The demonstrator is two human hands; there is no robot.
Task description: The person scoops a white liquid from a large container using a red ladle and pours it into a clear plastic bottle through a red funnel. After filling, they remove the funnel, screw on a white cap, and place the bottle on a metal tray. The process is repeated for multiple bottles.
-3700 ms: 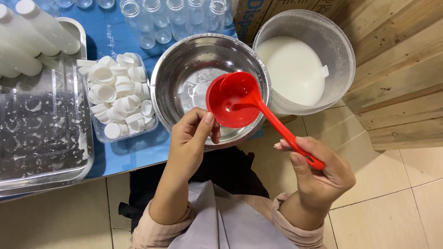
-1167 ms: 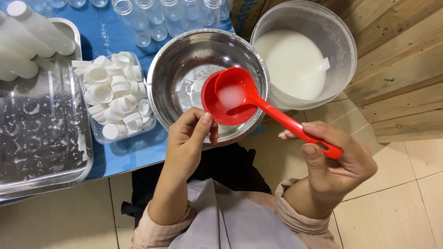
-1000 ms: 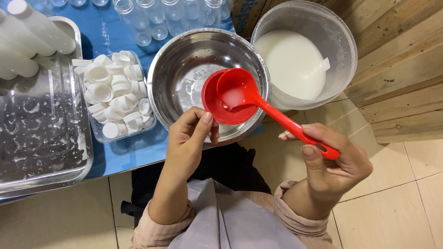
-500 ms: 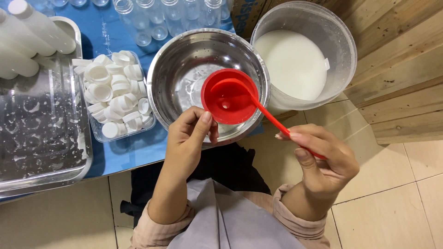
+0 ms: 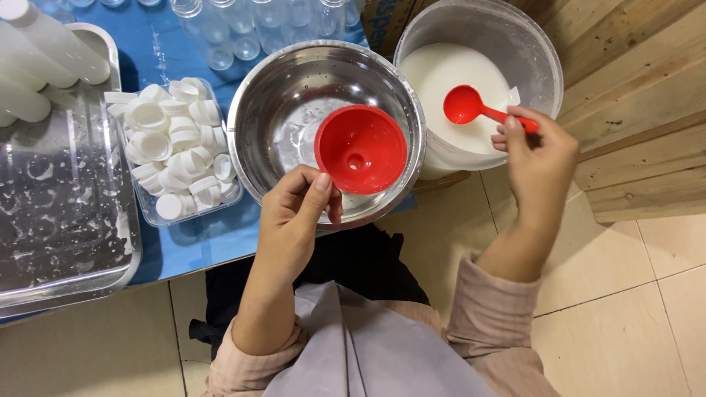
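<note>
My left hand (image 5: 298, 220) is curled just under a red funnel (image 5: 360, 149) and holds it upright over a steel bowl (image 5: 287, 110); the thumb touches the funnel's rim. Whatever sits beneath the funnel is hidden. My right hand (image 5: 540, 158) grips the handle of a red ladle (image 5: 465, 105). The ladle's cup hangs over the white liquid (image 5: 441, 73) in a large translucent bucket (image 5: 548, 59) at the right. The funnel looks empty.
A clear tub of white caps (image 5: 173, 147) stands left of the bowl on the blue table (image 5: 198, 242). A wet metal tray (image 5: 59, 220) lies far left, with filled white bottles (image 5: 44, 51) behind it. Empty clear bottles (image 5: 243, 29) line the back. A wooden wall (image 5: 640, 110) rises at the right.
My right hand has swung the ladle away from the funnel, to the right, over the bucket. The funnel, covered by the ladle before, now shows fully. My left hand has stayed in place.
</note>
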